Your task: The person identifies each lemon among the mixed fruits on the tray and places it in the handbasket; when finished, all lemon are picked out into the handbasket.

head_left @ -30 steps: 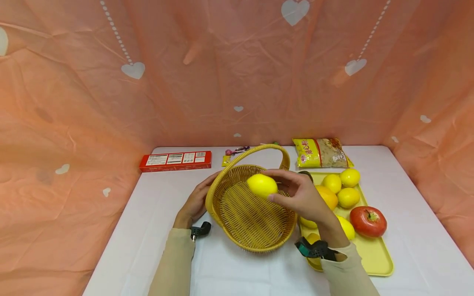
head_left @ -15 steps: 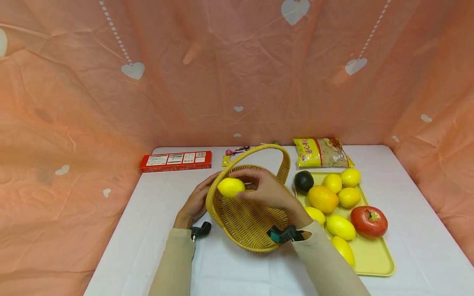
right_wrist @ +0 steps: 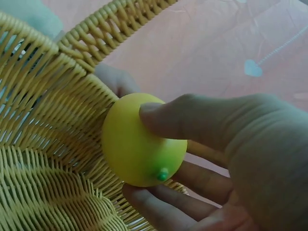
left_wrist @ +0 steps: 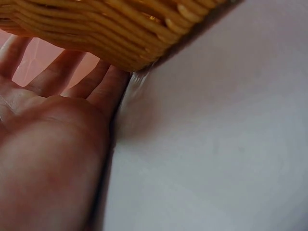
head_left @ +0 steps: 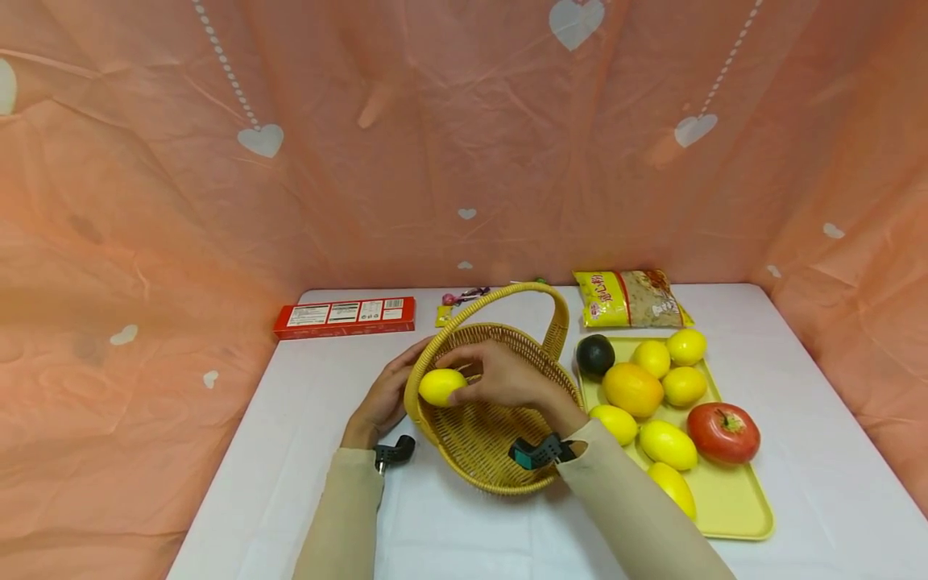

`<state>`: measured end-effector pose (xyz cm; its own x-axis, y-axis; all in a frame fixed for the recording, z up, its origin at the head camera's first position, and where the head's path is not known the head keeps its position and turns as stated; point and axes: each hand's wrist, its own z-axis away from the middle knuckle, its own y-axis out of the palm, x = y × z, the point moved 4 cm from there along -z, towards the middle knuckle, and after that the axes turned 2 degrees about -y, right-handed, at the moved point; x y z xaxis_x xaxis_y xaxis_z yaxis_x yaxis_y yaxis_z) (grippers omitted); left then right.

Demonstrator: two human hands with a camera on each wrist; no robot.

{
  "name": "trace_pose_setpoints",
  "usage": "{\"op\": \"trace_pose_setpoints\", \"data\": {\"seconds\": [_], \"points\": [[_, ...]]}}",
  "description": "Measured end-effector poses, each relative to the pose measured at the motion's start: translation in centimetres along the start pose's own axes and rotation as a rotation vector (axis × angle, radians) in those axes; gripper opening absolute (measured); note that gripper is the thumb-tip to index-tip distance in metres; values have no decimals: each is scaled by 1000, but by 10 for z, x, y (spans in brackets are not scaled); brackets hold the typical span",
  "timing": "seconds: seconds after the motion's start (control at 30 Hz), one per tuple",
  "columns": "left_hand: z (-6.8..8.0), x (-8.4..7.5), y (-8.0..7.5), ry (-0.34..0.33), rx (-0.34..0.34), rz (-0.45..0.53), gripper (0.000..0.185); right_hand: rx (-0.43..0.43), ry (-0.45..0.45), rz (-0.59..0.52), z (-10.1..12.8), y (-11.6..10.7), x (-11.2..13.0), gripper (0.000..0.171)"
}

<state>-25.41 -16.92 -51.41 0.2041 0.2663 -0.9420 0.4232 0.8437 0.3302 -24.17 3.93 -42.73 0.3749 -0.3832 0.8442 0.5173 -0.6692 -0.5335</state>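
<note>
A yellow wicker basket (head_left: 500, 455) with an arched handle stands tilted on the white table. My right hand (head_left: 500, 374) grips a yellow lemon (head_left: 440, 386) low at the basket's left inner wall; the right wrist view shows the lemon (right_wrist: 139, 142) pinched between thumb and fingers against the weave (right_wrist: 43, 144). My left hand (head_left: 383, 399) rests flat against the basket's outer left side, fingers straight, as the left wrist view shows the left hand (left_wrist: 53, 144) under the basket rim (left_wrist: 120, 33).
A yellow tray (head_left: 739, 499) to the right carries several lemons, an orange (head_left: 632, 389), an avocado (head_left: 595, 354) and a red apple (head_left: 722, 432). At the back lie a red box (head_left: 344, 316), a yellow snack bag (head_left: 629, 299) and small sweets (head_left: 457, 300). Orange cloth walls surround the table.
My right hand has carried the lemon from above the basket's middle leftward and down to the basket's left inner wall. The left hand has stayed on the basket's side.
</note>
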Motion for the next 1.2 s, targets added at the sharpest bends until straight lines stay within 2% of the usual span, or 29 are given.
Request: {"op": "trace_pose_setpoints", "data": {"seconds": [0.13,0.33,0.6,0.87,1.07,1.2], "points": [[0,1,0,6,1,-3,54,-8,32,-8,0,1,-1,48],[1,2,-1,9,-15,-14,53,-56,56,-181,6,-4,1,52],[1,1,-1,12,-4,-5,54,-138,-59,-337,38,-23,6,50],[1,2,-3,24,17,8,54,-283,-134,-379,108,-47,-1,48],[-1,4,-4,23,9,17,53,-408,-167,-362,179,-67,-19,47],[-1,2,-3,18,3,14,54,-499,-101,-316,228,-76,-36,46]]}}
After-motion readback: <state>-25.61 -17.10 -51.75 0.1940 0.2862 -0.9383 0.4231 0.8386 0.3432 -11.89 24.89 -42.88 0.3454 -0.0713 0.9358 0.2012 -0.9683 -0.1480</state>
